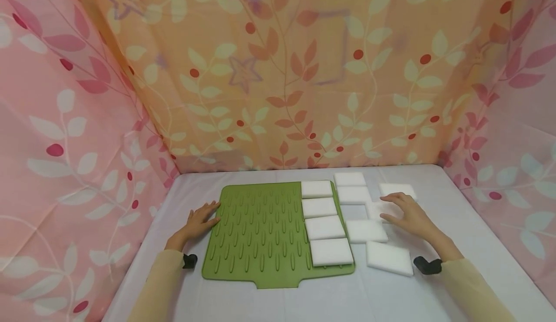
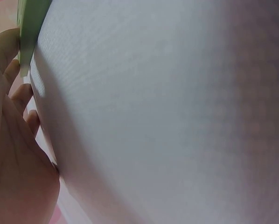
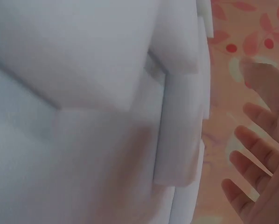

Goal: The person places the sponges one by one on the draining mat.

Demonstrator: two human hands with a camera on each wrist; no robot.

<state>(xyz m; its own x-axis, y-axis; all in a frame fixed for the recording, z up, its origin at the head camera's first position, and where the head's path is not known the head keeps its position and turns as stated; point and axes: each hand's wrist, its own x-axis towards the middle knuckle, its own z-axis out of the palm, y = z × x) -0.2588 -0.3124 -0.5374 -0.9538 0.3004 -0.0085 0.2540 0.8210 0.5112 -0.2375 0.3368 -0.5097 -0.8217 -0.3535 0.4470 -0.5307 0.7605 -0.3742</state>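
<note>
A green ridged mat [image 1: 260, 235] lies flat on the table, with a tab at its front edge. White rectangular foam sponges [image 1: 331, 252] form a column down its right side. My left hand [image 1: 201, 221] touches the mat's left edge with its fingertips; in the left wrist view, the left hand [image 2: 18, 140] has its fingers at the green edge [image 2: 32, 28]. Over the loose sponges to the right is my right hand [image 1: 406, 213], fingers apart and holding nothing. A sponge [image 1: 374, 212] lies partly hidden behind its fingertips. The right wrist view shows the hand [image 3: 265, 163] beside blurred white sponges [image 3: 179, 126].
More loose sponges lie right of the mat: a pair [image 1: 350, 179] at the back, one [image 1: 397, 190] beyond the right hand, one [image 1: 366, 231] beside the mat and another [image 1: 389, 258] nearer the front. Leaf-patterned cloth [image 1: 282, 71] stands behind the white table [image 1: 243, 302] and along both sides.
</note>
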